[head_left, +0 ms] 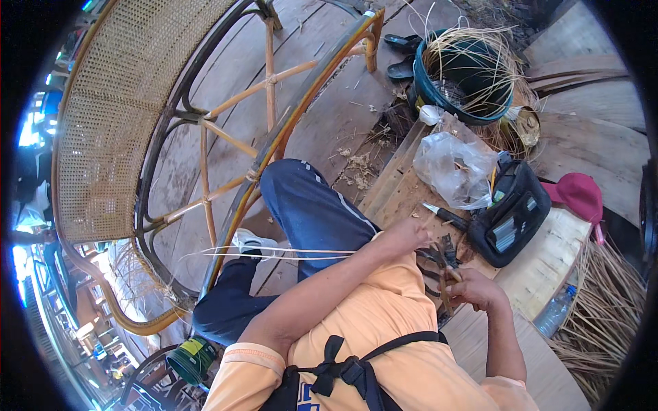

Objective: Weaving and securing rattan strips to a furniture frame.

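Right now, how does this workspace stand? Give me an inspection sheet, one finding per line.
Surface: pale wooden board, with a maroon cap at its far end.
Job's things: thin pale strands run leftward from the left forearm toward a rattan frame with a woven panel.
Clutter: dark-handled knife, clear plastic bag, open-topped black case, clear bottle.
Hands: left hand curled, contents hidden; right hand closed around a brownish object, kind unclear.
Cables: nothing seen.
Surroundings: teal bucket with loose fibres, black sandals beside it, plank floor.
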`<control>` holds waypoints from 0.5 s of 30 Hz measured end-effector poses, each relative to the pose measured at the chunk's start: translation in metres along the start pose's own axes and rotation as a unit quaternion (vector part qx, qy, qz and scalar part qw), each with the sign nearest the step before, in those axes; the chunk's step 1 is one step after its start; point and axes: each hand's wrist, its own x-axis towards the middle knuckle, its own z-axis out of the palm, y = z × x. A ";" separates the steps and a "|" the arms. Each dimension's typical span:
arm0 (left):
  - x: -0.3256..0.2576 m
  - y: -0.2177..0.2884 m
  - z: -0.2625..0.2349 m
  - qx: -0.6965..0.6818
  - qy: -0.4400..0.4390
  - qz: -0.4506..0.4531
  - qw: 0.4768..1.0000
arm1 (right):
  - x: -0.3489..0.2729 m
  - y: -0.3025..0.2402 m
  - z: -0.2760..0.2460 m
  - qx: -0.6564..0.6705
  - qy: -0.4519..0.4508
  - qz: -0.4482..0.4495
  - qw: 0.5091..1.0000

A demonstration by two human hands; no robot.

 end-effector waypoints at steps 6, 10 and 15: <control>-0.034 -0.019 -0.037 -0.232 0.080 0.098 0.964 | 0.003 -0.051 0.046 -0.168 0.125 -0.008 0.978; -0.062 0.025 -0.081 -0.328 0.129 0.077 0.933 | 0.025 -0.051 0.016 -0.085 0.144 -0.178 0.970; -0.185 -0.049 -0.173 -0.243 0.486 0.171 0.822 | 0.034 -0.210 0.130 -0.163 0.103 -0.242 0.951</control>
